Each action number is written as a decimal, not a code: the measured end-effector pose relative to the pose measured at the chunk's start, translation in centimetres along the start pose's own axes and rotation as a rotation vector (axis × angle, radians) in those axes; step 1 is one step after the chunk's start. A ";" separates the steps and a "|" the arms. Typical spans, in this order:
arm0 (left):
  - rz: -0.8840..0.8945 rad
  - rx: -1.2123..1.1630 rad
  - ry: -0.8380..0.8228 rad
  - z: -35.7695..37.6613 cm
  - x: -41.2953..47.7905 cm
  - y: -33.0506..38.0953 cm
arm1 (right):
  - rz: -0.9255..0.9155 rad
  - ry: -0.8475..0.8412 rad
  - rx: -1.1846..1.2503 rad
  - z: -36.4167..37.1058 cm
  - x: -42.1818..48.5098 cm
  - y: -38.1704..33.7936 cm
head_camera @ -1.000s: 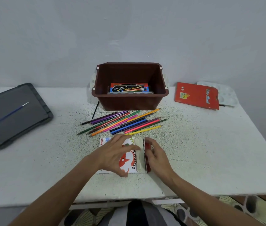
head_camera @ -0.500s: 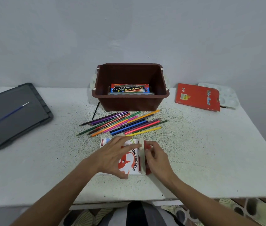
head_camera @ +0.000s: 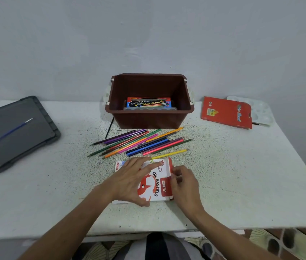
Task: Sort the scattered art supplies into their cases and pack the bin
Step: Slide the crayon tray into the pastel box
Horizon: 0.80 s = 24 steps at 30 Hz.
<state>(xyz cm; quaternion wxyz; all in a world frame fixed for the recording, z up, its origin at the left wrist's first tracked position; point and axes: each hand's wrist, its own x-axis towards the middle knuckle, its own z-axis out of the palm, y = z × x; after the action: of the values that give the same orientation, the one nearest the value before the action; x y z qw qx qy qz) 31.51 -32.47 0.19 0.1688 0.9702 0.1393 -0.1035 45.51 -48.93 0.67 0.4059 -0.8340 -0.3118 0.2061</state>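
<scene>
A white and red oil pastels box [head_camera: 157,182] lies flat on the white table [head_camera: 233,175] near its front edge. My left hand [head_camera: 131,180] spans the box's left part, fingers on its far edge and thumb at its near edge. My right hand [head_camera: 183,182] pinches the red flap at the box's right end. Behind the box, several coloured pencils [head_camera: 140,142] lie scattered in a loose fan. The brown bin [head_camera: 149,119] stands at the back centre with a water colour box [head_camera: 148,103] inside.
A red pencil case [head_camera: 226,112] lies at the back right, partly over a white paint palette [head_camera: 261,111]. A grey lid [head_camera: 15,132] with a blue brush [head_camera: 10,131] on it sits at the left. A black brush [head_camera: 109,127] lies left of the bin.
The flap at the box's right end has swung down from upright toward the box. Both hands stayed on the box and shifted only slightly.
</scene>
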 end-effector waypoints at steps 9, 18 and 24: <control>0.016 -0.016 0.038 -0.4 -0.2 0.5 | 0.030 -0.098 -0.010 0.3 -0.4 0.1; 0.020 0.025 0.030 -0.1 -0.1 0.6 | -0.015 -0.222 -0.167 0.2 0.1 -0.4; -0.101 -0.124 0.171 0.3 -1.5 0.8 | -0.039 -0.188 -0.160 -0.1 0.0 -0.8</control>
<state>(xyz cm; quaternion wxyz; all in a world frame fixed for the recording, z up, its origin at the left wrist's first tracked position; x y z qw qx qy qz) 30.36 -33.69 0.53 0.2107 0.9550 0.2079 -0.0197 45.26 -48.61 1.34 0.3109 -0.8344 -0.3802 0.2500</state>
